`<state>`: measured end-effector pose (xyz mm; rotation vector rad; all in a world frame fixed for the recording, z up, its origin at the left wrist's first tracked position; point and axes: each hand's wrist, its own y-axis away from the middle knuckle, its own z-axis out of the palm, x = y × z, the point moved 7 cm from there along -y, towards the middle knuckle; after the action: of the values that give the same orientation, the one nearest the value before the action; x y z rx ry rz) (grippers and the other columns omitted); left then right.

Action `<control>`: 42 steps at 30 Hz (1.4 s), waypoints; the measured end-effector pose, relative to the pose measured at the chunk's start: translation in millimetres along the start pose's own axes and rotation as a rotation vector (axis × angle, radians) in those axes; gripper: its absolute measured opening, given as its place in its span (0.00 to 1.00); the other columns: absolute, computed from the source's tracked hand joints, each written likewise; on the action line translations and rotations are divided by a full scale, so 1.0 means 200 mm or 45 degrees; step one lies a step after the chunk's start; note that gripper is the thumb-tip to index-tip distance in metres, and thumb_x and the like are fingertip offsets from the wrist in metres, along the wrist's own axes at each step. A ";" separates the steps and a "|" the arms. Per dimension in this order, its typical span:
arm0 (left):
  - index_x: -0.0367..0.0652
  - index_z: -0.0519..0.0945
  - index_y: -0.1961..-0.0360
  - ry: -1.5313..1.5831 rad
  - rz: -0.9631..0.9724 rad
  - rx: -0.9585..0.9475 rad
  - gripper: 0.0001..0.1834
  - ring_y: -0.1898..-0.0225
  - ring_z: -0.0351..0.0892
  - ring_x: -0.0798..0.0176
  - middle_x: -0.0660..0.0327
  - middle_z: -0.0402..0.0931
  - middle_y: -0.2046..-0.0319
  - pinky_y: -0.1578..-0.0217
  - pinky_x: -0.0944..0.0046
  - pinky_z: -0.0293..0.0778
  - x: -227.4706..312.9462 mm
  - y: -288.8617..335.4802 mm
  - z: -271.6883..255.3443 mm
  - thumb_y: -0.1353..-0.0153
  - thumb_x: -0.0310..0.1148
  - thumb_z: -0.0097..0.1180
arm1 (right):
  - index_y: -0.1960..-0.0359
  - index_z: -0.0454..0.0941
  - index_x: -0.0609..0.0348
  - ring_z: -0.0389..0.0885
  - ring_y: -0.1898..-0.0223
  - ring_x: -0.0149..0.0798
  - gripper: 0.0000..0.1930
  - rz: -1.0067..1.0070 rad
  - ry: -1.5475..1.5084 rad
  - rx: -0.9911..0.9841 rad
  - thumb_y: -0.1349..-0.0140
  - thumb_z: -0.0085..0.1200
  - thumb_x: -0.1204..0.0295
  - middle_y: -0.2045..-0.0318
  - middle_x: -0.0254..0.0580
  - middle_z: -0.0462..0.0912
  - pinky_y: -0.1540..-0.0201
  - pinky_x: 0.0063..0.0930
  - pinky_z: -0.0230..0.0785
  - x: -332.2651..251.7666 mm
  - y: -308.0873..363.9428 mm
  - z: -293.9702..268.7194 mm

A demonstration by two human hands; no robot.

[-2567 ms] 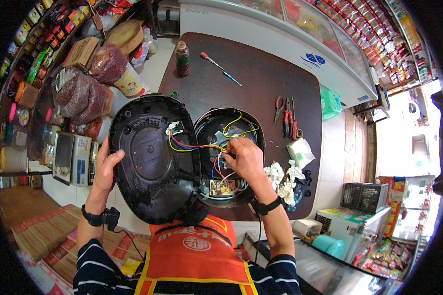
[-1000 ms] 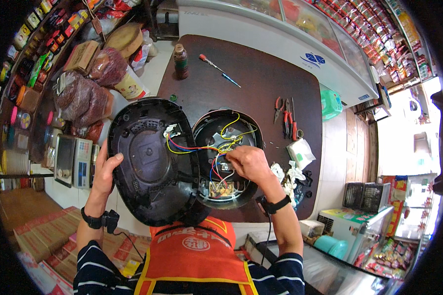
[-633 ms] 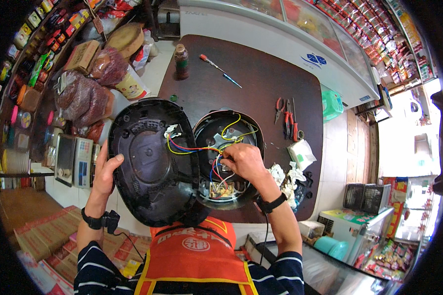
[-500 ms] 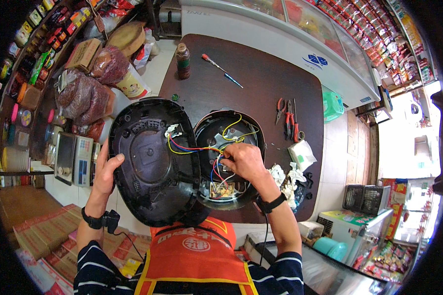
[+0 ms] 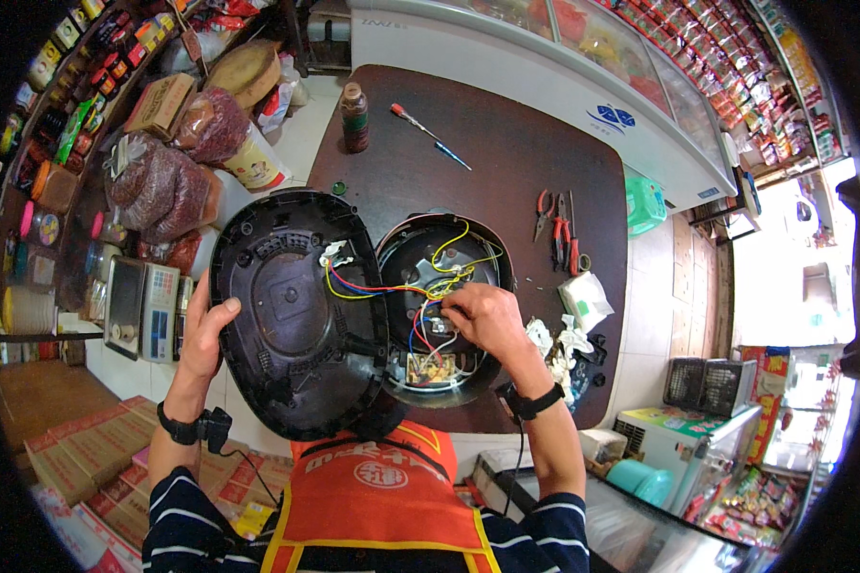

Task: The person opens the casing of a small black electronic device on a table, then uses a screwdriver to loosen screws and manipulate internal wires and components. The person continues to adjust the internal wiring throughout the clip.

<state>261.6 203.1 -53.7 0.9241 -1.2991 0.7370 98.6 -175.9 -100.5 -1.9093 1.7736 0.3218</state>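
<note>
An opened round black appliance [image 5: 430, 250] lies upside down on a dark brown table [image 5: 506, 124], its inside showing yellow, red and blue wires [image 5: 382, 286] and a small circuit board [image 5: 430, 368]. Its black base cover [image 5: 291, 315] is swung out to the left, still joined by the wires. My left hand [image 5: 205, 334] grips the cover's left edge. My right hand [image 5: 483, 320] reaches into the open body, fingertips pinched at the wires and parts near the middle; what they pinch is hidden.
On the table lie a screwdriver [image 5: 428, 136], a brown bottle [image 5: 354, 116], red-handled pliers and cutters [image 5: 557, 222], and white crumpled bits [image 5: 569, 325]. A chest freezer [image 5: 583, 76] stands behind. Sacks [image 5: 177, 162] and a weighing scale [image 5: 143, 310] sit at the left.
My right hand has shifted slightly inside the appliance body, working at the wires. My left hand and the cover have stayed in place.
</note>
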 end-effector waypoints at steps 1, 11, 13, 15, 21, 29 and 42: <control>0.31 0.68 0.21 0.000 -0.002 0.009 0.37 0.30 0.75 0.56 0.50 0.76 0.29 0.26 0.57 0.65 0.00 0.00 0.00 0.29 0.34 0.57 | 0.62 0.89 0.50 0.89 0.65 0.50 0.06 -0.028 0.001 0.001 0.39 0.71 0.67 0.70 0.41 0.86 0.62 0.45 0.81 0.00 0.00 0.00; 0.31 0.67 0.20 0.015 -0.027 0.022 0.39 0.29 0.74 0.55 0.50 0.75 0.27 0.25 0.57 0.64 -0.03 0.01 -0.01 0.30 0.36 0.59 | 0.64 0.88 0.51 0.87 0.66 0.45 0.05 -0.430 0.315 -0.234 0.39 0.64 0.68 0.73 0.36 0.82 0.64 0.43 0.79 -0.08 -0.05 0.14; 0.31 0.67 0.20 -0.012 0.004 0.005 0.39 0.28 0.74 0.55 0.50 0.74 0.27 0.25 0.57 0.64 -0.02 0.01 -0.01 0.30 0.36 0.59 | 0.63 0.86 0.53 0.87 0.66 0.46 0.05 -0.487 0.335 -0.262 0.38 0.62 0.68 0.73 0.37 0.82 0.64 0.43 0.79 -0.09 -0.05 0.16; 0.31 0.67 0.20 -0.022 0.012 -0.001 0.39 0.28 0.74 0.54 0.50 0.74 0.27 0.25 0.57 0.64 -0.01 0.01 0.00 0.29 0.36 0.59 | 0.63 0.85 0.54 0.87 0.66 0.46 0.05 -0.521 0.333 -0.266 0.37 0.61 0.69 0.72 0.38 0.82 0.64 0.44 0.79 -0.10 -0.05 0.16; 0.32 0.67 0.20 0.009 -0.016 0.020 0.38 0.29 0.74 0.55 0.50 0.75 0.28 0.26 0.57 0.65 -0.03 0.01 -0.02 0.28 0.36 0.58 | 0.62 0.84 0.53 0.86 0.67 0.47 0.05 -0.462 0.226 -0.160 0.39 0.63 0.71 0.72 0.38 0.81 0.65 0.45 0.78 -0.10 -0.04 0.10; 0.33 0.68 0.21 0.103 -0.067 0.066 0.36 0.30 0.76 0.56 0.52 0.76 0.28 0.28 0.57 0.68 -0.08 -0.01 -0.06 0.27 0.35 0.58 | 0.62 0.87 0.51 0.86 0.68 0.49 0.06 -0.244 0.145 0.022 0.39 0.70 0.68 0.73 0.39 0.81 0.65 0.44 0.79 -0.06 0.04 -0.01; 0.33 0.68 0.20 0.038 -0.018 0.016 0.38 0.30 0.76 0.56 0.52 0.76 0.29 0.27 0.57 0.67 -0.06 0.00 -0.05 0.28 0.36 0.59 | 0.67 0.86 0.53 0.90 0.63 0.52 0.10 0.226 0.157 -0.132 0.42 0.75 0.65 0.67 0.42 0.89 0.62 0.48 0.81 -0.02 -0.03 0.09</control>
<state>264.7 211.6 -65.8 0.9284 -1.2623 0.7460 107.5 -162.6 -111.6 -1.8810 2.0507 0.3724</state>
